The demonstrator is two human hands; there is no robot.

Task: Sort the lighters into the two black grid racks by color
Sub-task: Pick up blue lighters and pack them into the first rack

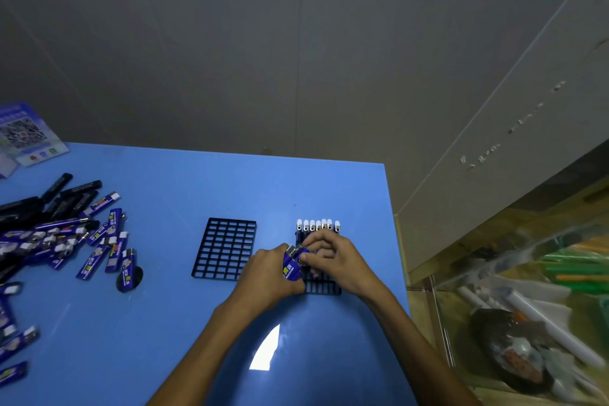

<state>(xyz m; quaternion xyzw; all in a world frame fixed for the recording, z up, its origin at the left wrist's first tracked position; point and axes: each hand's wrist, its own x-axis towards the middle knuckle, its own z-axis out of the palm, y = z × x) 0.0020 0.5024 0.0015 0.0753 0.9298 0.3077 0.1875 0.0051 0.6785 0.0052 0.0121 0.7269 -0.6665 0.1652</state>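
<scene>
Left hand (263, 269) grips a bunch of blue lighters (291, 265) over the right rack (324, 287) while right hand (333, 257) pinches one's top, they're probably light, stiff, kinda slick, so mid-body grab's safest.

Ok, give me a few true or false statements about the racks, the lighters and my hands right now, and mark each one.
1. The left rack has no lighters in it. True.
2. A row of lighters stands along the near edge of the right rack. False: it stands along the far edge.
3. The left hand holds a bunch of blue lighters. True.
4. The loose pile lies at the right of the blue table. False: it lies at the left.
5. The right hand rests flat on the table, away from the lighters. False: its fingers pinch at the top of the held bunch, over the right rack.
</scene>
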